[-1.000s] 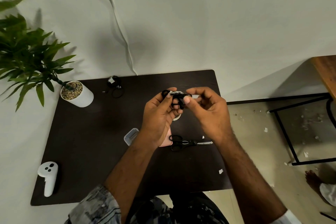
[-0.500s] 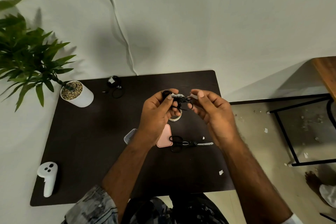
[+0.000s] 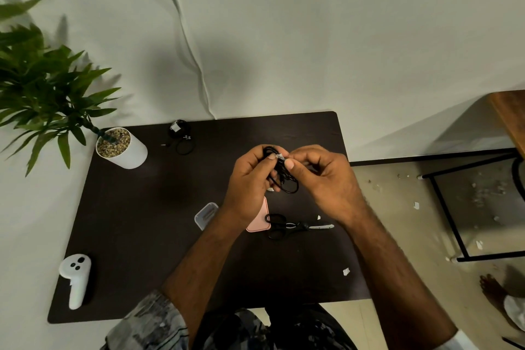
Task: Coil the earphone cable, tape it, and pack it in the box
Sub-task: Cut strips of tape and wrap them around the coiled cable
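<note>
The thin black earphone cable (image 3: 284,176), wound into a small bunch of loops, is up in the air above the dark brown table (image 3: 142,221), held between both hands. It looks very light and soft and floppy, so the loops will likely spring open if nobody keeps them pinched. The best place to hold it seems to be the middle of the bunch, where all the loops cross, not the loose ends. The left hand (image 3: 250,179) is curled round the bunch from the left side and grips it. The right hand (image 3: 321,176) pinches a little piece of whitish tape (image 3: 279,157) at the top of the bunch with thumb and finger. The loops hang down just under the two thumbs, between the hands. The tape is small and sticky, so it could fold on itself or miss some loops. Under the hands on the table lie a flat pink box part (image 3: 260,221), a small clear plastic box part (image 3: 206,214) and black-handled scissors (image 3: 292,226). I cannot tell which part is the lid. Another black cable bundle (image 3: 181,136) lies far back near the wall, beside a white pot with a green plant (image 3: 122,147). A white game controller (image 3: 75,275) lies at the near left corner.
</note>
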`<state>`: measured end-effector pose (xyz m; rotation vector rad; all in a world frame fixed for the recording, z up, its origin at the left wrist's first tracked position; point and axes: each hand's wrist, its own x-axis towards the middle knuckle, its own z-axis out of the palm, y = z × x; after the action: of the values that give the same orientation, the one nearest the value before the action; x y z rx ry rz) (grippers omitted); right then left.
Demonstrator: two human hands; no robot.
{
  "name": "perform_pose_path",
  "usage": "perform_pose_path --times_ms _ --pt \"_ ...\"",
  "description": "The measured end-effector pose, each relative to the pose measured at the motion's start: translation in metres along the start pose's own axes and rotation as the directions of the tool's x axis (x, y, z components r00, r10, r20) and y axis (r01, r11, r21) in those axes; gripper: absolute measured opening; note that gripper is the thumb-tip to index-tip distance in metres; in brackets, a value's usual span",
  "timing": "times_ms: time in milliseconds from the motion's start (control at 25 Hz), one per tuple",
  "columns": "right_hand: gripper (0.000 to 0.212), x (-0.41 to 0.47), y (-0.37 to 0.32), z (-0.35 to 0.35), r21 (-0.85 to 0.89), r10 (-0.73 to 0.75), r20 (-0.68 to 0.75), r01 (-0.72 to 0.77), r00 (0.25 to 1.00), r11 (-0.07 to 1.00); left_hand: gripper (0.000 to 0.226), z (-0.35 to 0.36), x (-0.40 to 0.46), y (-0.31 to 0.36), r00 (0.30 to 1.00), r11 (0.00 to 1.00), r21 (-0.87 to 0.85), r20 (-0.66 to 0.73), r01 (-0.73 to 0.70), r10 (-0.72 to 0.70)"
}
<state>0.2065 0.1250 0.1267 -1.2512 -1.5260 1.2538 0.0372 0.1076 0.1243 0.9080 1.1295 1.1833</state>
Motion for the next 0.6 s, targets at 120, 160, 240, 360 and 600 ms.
perform_pose_path --times_ms 120,160,240,360,600 --pt "0.009 -0.0007 -0.0012 0.0046 0.011 0.069 -0.032 -0.069 0.997 0.998 0.026 0.0036 0.0001 -0.0031 0.998 0.996 0.085 -0.069 0.006 0.000" --pt "0.009 -0.0009 -0.0014 0.0054 0.030 0.101 -0.049 -0.100 0.994 0.995 0.026 0.0039 -0.0003 -0.0035 0.997 0.990 0.138 -0.081 0.000 0.011" --pt "0.009 -0.0016 -0.0008 0.0057 0.041 0.136 -0.081 -0.134 0.987 0.990 0.025 0.0040 -0.0013 -0.0039 0.994 0.958 0.285 -0.095 -0.024 0.053" --pt "0.010 -0.0023 0.0007 0.0061 -0.072 0.097 -0.127 -0.107 0.987 0.992 0.024 0.0026 -0.0019 -0.0047 0.992 0.884 0.465 -0.083 -0.044 0.093" --pt "0.022 -0.0031 0.0029 0.0073 0.046 0.138 -0.085 -0.134 0.987 0.990 0.028 0.0028 -0.0017 0.0000 0.989 0.985 0.148 -0.128 0.091 -0.072"
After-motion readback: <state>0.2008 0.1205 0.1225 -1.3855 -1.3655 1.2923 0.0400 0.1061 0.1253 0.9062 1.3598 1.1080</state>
